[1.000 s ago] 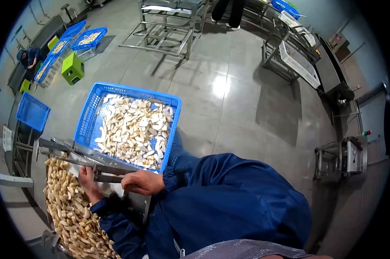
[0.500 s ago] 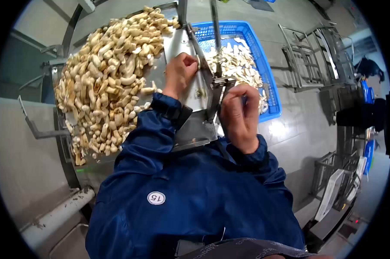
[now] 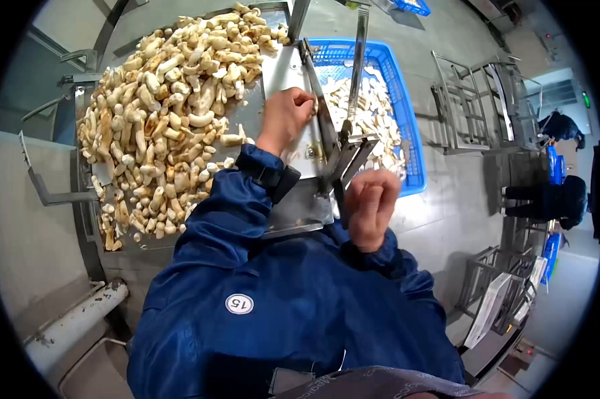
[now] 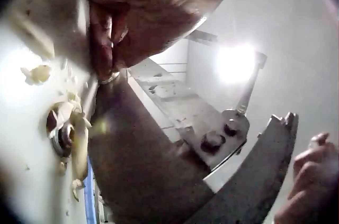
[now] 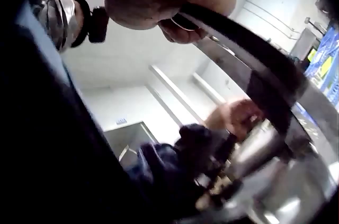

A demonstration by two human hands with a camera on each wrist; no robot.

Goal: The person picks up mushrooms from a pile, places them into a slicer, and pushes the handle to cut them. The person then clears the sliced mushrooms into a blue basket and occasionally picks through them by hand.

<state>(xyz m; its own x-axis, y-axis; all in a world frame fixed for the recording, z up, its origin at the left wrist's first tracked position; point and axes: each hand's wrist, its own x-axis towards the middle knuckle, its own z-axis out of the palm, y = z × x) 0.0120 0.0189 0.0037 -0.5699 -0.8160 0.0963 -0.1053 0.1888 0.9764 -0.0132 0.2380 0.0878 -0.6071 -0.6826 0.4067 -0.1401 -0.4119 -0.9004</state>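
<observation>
A metal lever cutter (image 4: 143,150) stands between a heap of pale, thick-stemmed mushrooms (image 3: 160,120) and a blue crate (image 3: 409,120) with white slices (image 3: 373,106). Over the cutter's white board (image 3: 280,70), my left hand (image 3: 286,118) has its fingertips right at the blade. They pinch a mushroom piece (image 4: 110,78), mostly hidden by the fingers. My right hand (image 3: 371,207) grips the cutter's dark handle (image 5: 243,33), nearer my body. Mushroom scraps (image 4: 77,139) cling around a bolt on the board.
A spring rod (image 3: 361,53) rises beside the blade. The metal tray's bare edge (image 3: 293,213) lies close to my jacket. Metal racks (image 3: 463,106) stand to the right, with people in dark clothes (image 3: 552,199) farther off. A white pipe (image 3: 80,316) runs at lower left.
The head view has swung round from the floor and crate to the mushroom heap. Over the last half second my right hand has come nearer my body; my left hand stays at the blade.
</observation>
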